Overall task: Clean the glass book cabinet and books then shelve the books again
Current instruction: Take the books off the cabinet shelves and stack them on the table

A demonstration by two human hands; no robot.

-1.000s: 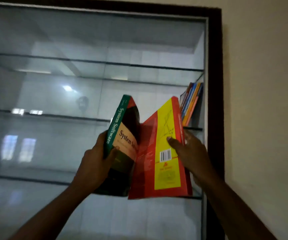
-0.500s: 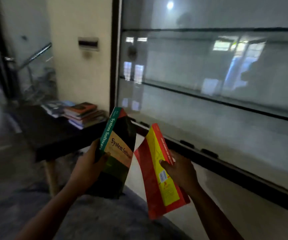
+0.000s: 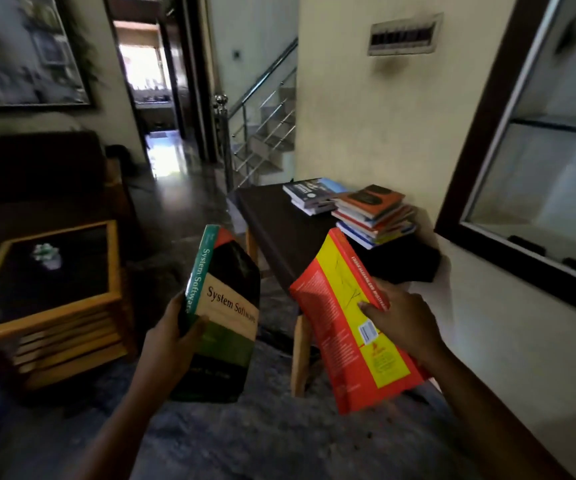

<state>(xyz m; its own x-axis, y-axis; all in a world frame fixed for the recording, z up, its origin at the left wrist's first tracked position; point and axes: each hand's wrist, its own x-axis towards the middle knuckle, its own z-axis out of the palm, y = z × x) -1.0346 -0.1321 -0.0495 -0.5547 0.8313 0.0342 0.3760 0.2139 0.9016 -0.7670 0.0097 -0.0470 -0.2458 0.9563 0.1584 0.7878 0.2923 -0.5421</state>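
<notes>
Far to the left of the left hand stands a low wooden table (image 3: 71, 327) with a dark glass top. A small crumpled white and green thing (image 3: 46, 253) lies on it. The left hand (image 3: 172, 344) is held up in front of the person. Its fingers are curled round the green spine of a book that says "System Software" (image 3: 225, 317), and the thumb presses on the front cover. The book stands almost upright, tipped a little to the right. Past this hand, far back, are a bright doorway (image 3: 142, 64) and stairs with a shiny metal rail (image 3: 262, 109). Under both hands lies a grey rug (image 3: 245, 441). Just to the right, a little apart from the first book, the right hand (image 3: 404, 323) holds a red and yellow book (image 3: 345, 327) by its spine edge. The thumb lies on the yellow cover, and the other fingers are hidden behind the book. This book leans back toward the left. Behind the right hand is a dark table (image 3: 279, 230) on wooden legs. Two piles of books rest on it, a tall pile (image 3: 374, 216) and a smaller pile (image 3: 314, 194) just behind it to the left. Up and to the right of the right hand, set in the wall, is the glass book cabinet (image 3: 480, 143) with its dark frame. Neither hand touches the cabinet.
</notes>
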